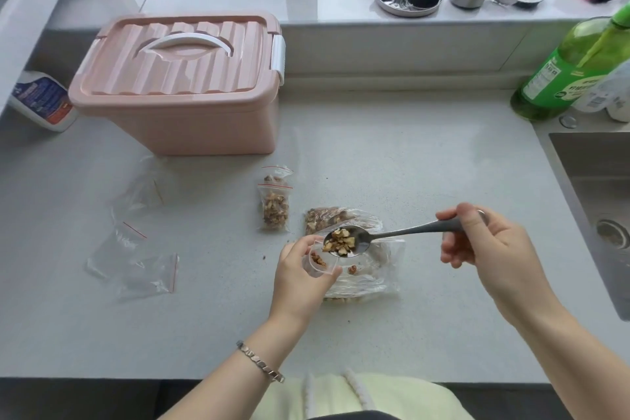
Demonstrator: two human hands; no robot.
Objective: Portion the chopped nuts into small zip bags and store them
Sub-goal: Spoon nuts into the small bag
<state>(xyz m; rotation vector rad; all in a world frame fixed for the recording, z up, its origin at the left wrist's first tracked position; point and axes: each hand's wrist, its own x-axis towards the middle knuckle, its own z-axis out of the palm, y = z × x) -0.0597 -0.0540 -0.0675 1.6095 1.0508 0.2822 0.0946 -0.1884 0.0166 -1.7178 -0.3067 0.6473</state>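
My left hand (300, 278) pinches open a small clear zip bag (319, 262) above the grey tabletop (426, 164); my right hand (484, 239), grip closed on a metal spoon (381, 235), tips chopped nuts (339, 242) in. Filling underway; next comes sealing.

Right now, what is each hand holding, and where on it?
Left hand holds a small zip bag open at its mouth. Right hand pinches the spoon at its handle end, bowl loaded with nuts.
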